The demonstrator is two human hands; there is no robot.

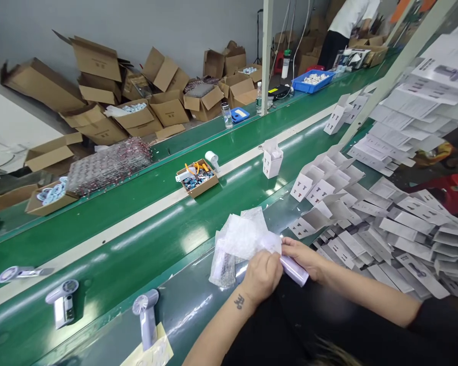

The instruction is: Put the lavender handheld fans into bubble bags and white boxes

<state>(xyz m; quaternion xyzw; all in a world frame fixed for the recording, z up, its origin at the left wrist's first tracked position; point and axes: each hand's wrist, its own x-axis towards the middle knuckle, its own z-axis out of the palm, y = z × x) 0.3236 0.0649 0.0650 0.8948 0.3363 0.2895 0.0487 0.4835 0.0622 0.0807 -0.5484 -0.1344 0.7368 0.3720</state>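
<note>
Along near side of green conveyor belt: lilac handheld fan, left hand gripping near its head, right hand holding alongside. Bubble-wrap bags between fan and belt. Smooth handle might slip if grip loosens; crumpled film could snag head.

From over here I have fans left, cartons right, bubble bags between them on the tabletop, and a parts box behind on the conveyor.
</note>
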